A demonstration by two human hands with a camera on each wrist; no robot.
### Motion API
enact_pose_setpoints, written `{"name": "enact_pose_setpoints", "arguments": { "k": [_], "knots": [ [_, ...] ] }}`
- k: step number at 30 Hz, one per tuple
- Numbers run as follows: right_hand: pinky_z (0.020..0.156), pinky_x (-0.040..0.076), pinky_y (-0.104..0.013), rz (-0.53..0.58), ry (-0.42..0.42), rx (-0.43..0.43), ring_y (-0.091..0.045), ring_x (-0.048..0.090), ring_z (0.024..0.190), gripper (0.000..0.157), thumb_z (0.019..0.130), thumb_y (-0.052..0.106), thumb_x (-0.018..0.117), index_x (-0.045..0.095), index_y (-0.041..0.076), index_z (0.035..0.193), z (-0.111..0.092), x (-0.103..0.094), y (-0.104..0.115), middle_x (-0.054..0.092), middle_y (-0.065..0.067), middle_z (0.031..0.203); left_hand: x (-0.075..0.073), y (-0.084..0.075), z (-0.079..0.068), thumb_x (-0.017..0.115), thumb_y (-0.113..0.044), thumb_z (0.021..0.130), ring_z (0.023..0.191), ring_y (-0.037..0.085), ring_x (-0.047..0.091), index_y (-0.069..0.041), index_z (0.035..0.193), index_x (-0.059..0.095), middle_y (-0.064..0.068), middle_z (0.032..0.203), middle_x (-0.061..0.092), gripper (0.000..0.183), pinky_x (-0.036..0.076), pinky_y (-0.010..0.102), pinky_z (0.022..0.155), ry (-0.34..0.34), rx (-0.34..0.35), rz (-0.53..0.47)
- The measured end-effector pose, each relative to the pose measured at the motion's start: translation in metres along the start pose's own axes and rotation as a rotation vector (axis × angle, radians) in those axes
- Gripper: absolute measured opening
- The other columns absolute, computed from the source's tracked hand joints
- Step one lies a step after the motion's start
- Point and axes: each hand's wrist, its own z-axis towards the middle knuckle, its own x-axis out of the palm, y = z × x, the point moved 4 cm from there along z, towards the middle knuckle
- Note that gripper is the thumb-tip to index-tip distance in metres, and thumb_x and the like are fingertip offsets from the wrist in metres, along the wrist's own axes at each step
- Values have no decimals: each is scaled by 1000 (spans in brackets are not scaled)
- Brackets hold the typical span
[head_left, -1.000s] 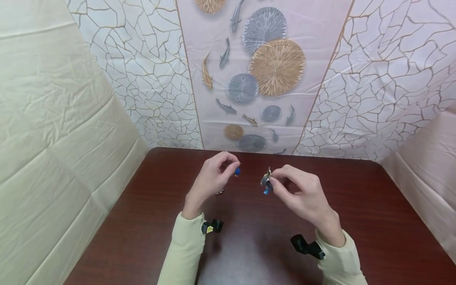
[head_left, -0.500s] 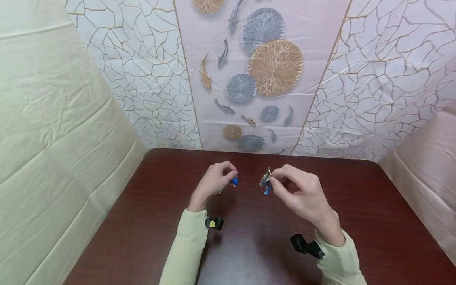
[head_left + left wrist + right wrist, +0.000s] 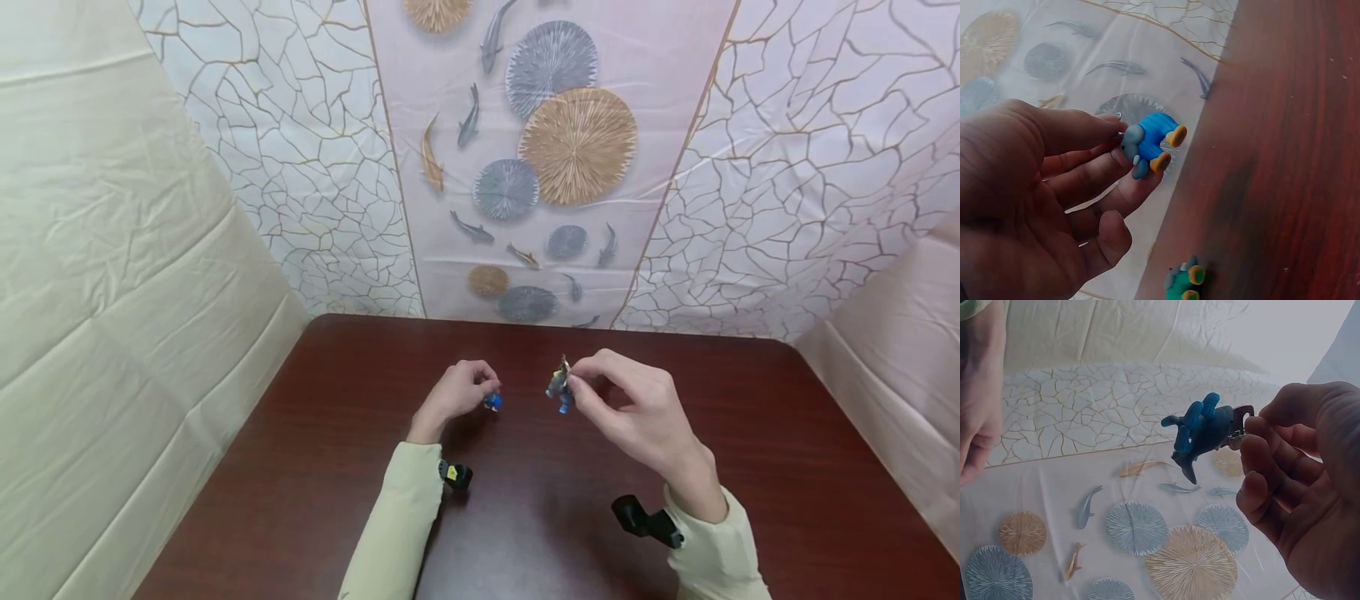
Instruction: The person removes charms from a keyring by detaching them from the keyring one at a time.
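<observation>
My left hand (image 3: 459, 392) pinches a small blue figurine (image 3: 1155, 139) between thumb and fingertips, low over the table on the left. The figurine has a grey head and orange feet. My right hand (image 3: 637, 408) is held higher, right of the middle, and pinches a keychain (image 3: 1207, 428) by its metal clasp. A dark grey, fish-like charm with bright blue parts hangs from that clasp. On the tabletop below the left hand lies a green figurine (image 3: 1179, 284) with orange-and-green feet, partly cut off by the left wrist view's edge.
The dark red-brown table (image 3: 300, 500) ends at a rounded far edge. Behind it hangs a patterned cloth (image 3: 442, 275) with fish and round leaf prints. Pale cloth walls (image 3: 112, 333) stand at both sides. A black wrist camera (image 3: 648, 521) sits on the right cuff.
My left hand has come down and slightly nearer with the blue figurine, now covering the small item on the table in the head view. The right hand has hardly moved.
</observation>
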Motion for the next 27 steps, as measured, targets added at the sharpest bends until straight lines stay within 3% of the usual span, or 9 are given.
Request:
{"name": "enact_pose_setpoints", "arguments": {
  "k": [7,20,27],
  "knots": [
    [49,37,-14,-13,7,7,3,46,62,18,74,-6,65,65,9,84,-3,1,-4,57,7,74,7,5,1,59,-23,91,63,13,54,-17,86,66,-4,73,63,10,45,27,56,3,-4,69],
    [49,35,-13,-32,19,18,3,44,60,18,73,-6,66,65,9,82,-2,3,-3,57,9,73,14,14,4,58,-22,91,64,13,54,-16,86,65,-3,73,61,10,45,27,56,45,-37,93],
    [49,35,-14,-49,23,19,4,44,61,17,73,-6,67,64,9,82,-3,4,-6,56,10,73,13,15,4,58,-25,92,69,14,55,-18,89,64,-4,77,61,10,45,28,61,31,-46,127]
  ]
}}
